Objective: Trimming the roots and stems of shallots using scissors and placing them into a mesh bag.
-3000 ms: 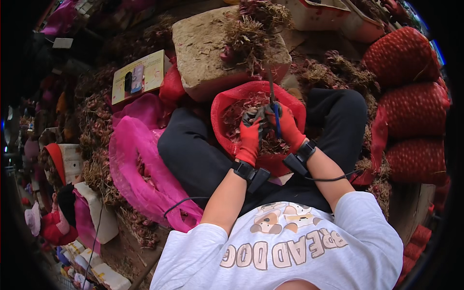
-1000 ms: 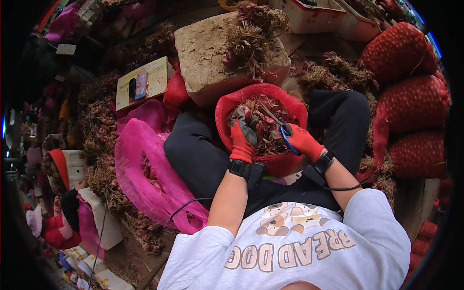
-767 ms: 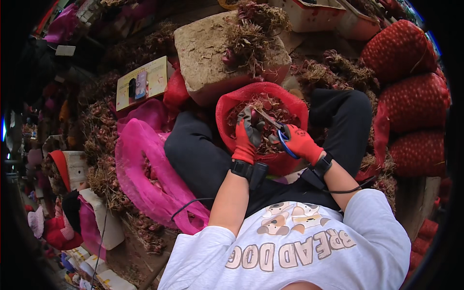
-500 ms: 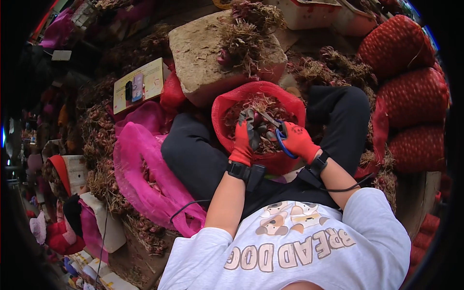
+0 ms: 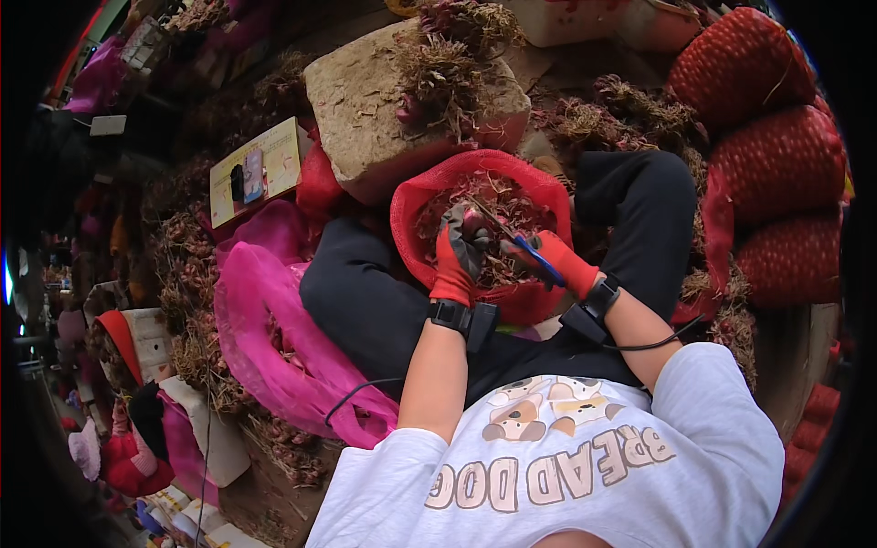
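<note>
Between my knees a red mesh bag [image 5: 406,219] stands with its mouth rolled open, holding shallots and loose dry trimmings. My left hand [image 5: 456,260], in a red glove with grey fingers, is closed around a purple-red shallot [image 5: 472,220] over the bag. In the same kind of glove, my right hand [image 5: 568,262] grips blue-handled scissors [image 5: 542,260]. Their blades point up and left, close to the shallot. How far the blades are apart is too small to tell.
A dusty pale block [image 5: 361,110] bears a bunch of dried shallots [image 5: 443,78] beyond the bag. Full red mesh sacks [image 5: 776,164] are stacked at right. Pink mesh [image 5: 260,320] lies by my left knee, near a phone [image 5: 253,175] on a flat box [image 5: 283,164]. Shallot heaps surround me.
The view has shifted slightly. My left hand has turned, so the shallot now shows at its fingertips. My right hand has tilted the scissors, their blue handle now slanting across its fingers.
</note>
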Demonstrator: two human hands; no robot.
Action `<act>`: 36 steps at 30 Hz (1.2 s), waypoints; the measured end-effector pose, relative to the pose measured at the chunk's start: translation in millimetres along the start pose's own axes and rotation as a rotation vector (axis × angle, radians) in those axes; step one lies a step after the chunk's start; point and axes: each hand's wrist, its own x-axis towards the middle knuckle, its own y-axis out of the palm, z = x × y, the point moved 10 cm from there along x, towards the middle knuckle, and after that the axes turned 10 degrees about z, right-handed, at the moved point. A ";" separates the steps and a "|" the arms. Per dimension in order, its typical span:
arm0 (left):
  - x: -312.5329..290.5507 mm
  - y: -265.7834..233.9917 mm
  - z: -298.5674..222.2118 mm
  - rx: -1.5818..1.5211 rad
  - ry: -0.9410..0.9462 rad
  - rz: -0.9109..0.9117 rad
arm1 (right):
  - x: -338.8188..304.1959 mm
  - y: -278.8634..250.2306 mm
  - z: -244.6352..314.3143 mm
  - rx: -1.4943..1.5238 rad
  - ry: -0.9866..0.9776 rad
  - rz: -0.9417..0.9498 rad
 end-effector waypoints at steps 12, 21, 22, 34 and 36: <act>4.6 -0.2 -2.5 0.068 0.033 0.027 | -14.6 -13.7 15.3 -0.211 0.124 -0.202; 5.8 24.6 -8.6 0.046 0.033 0.190 | -14.3 -25.7 9.5 -0.364 0.134 -0.312; 6.0 20.7 -6.2 0.029 0.006 0.169 | -13.2 -24.8 9.9 -0.365 0.135 -0.312; 2.0 9.2 2.7 0.116 -0.108 0.227 | -0.7 -18.8 10.1 -0.393 0.054 -0.263; 2.8 4.0 6.5 0.122 -0.164 0.192 | 1.8 -15.1 6.1 -0.371 0.102 -0.210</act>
